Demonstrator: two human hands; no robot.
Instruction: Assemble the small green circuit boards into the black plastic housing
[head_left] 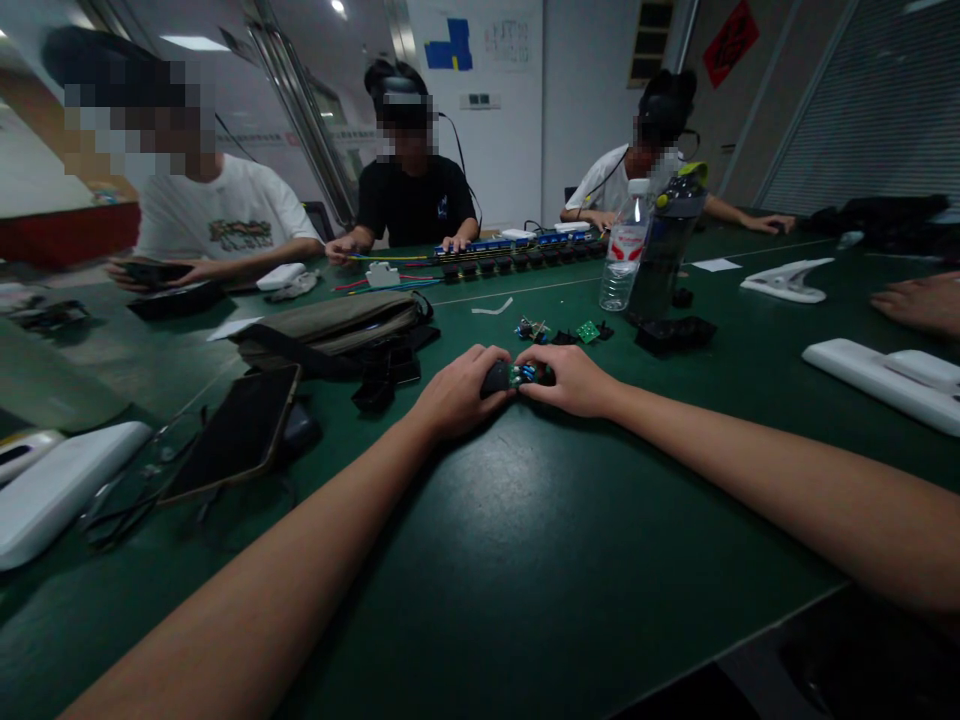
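Near the middle of the green table (517, 520), my left hand (461, 392) is closed around a small black casing (496, 378). My right hand (571, 380) faces it, thumb and fingers closed on a small green circuit board (523, 374) with blue and white parts. Board and casing sit end to end between the fingertips; whether they are joined is too small to tell. Just beyond the hands lie a loose green board (588, 332) and a little heap of components (531, 328).
A water bottle (621, 255), a dark bottle (664, 245) and a black tray (675, 335) stand back right. At left are a pouch (337, 328), black boxes (386, 372) and a phone (238, 430). Three people sit opposite; another person's hand (919, 300) rests at right.
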